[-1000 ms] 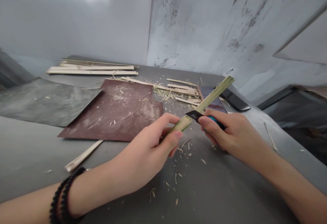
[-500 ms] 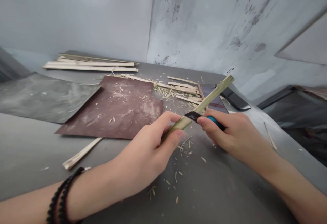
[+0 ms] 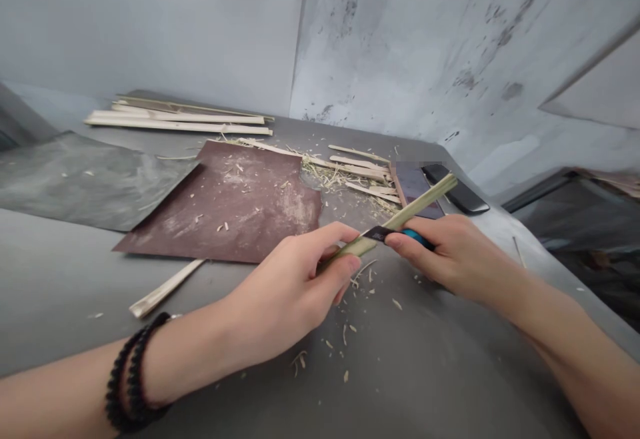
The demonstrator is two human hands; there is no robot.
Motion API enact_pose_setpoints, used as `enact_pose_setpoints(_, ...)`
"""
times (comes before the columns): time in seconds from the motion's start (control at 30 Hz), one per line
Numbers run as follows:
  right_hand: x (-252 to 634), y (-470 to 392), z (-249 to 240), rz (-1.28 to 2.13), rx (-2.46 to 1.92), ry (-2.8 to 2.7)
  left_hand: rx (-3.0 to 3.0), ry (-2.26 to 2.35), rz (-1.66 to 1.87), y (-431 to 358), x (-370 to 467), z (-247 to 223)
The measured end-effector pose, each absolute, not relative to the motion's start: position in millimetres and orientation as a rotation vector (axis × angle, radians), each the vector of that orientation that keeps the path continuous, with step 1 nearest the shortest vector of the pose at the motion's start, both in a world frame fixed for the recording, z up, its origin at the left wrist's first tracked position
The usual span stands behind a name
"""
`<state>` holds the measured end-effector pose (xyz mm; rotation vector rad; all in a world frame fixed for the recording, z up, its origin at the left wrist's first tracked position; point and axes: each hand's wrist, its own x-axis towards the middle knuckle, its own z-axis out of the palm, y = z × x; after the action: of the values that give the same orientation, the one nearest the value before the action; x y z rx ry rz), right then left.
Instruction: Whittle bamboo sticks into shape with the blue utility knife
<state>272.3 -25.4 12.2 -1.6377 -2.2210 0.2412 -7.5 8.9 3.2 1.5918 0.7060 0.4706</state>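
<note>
My left hand (image 3: 310, 279) pinches the near end of a pale green bamboo strip (image 3: 417, 207), thumb below and forefinger above. The strip slants up to the right, over the table. In my right hand (image 3: 450, 252) is a carving knife (image 3: 420, 239) with a blue handle and a dark blade. Its blade lies across the strip just beyond my left fingertips. Thin shavings (image 3: 370, 275) are scattered on the table under both hands. My right fingers hide part of the handle.
A brown sandpaper sheet (image 3: 250, 192) overlaps a grey sheet (image 3: 90, 182) at left, with a wood strip (image 3: 165, 289) poking out below. Long strips (image 3: 180, 122) lie by the wall. Shorter pieces (image 3: 360, 169) sit amid shavings, near a dark phone (image 3: 455, 189) on the right.
The bamboo strip's far end has dropped lower and tilts less steeply. The knife stays against the strip, its blade turned slightly. The whole view has shifted a little.
</note>
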Motion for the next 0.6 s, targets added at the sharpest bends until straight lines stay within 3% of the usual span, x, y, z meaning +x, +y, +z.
enact_pose_setpoints(0.6,292.4,-24.5,9.6,0.317,-1.571,-2.498,1.688,0.563,0.395,11.1,-6.2,-1.1)
